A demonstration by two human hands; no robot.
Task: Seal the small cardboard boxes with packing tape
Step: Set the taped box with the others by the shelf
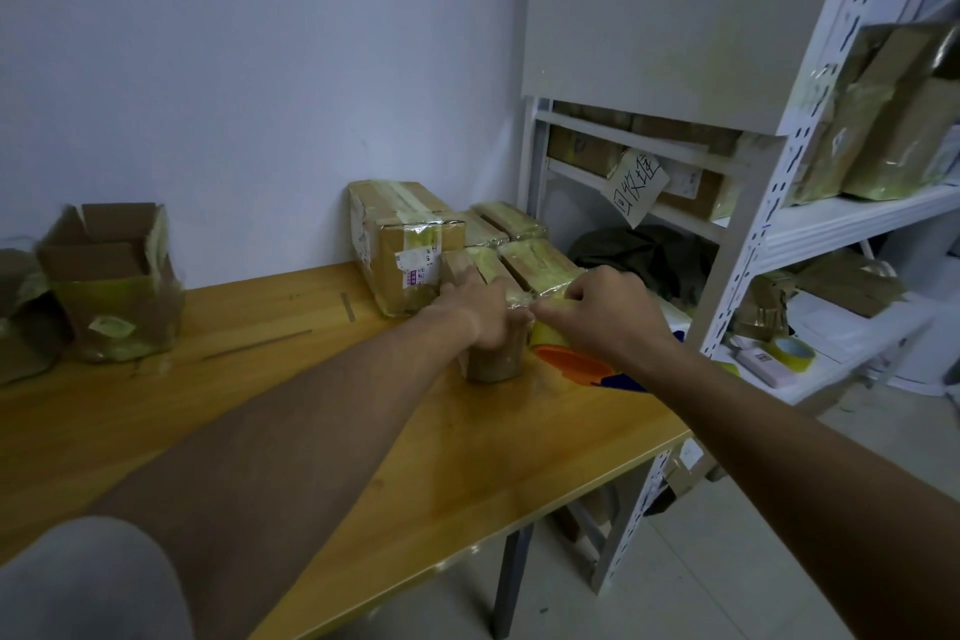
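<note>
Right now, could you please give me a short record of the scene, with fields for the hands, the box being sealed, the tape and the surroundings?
left hand: left hand holds the small box from above
right hand: right hand grips the tape dispenser and pulls tape across the box top
box position: upright on the wooden table, near its right end
behind it: larger taped box and several taped small boxes
far left: open box
shelf: spare tape roll

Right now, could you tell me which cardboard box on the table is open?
The box at the table's far left, by the wall: its top flaps stand up, while the others by the hands are taped shut.
</note>
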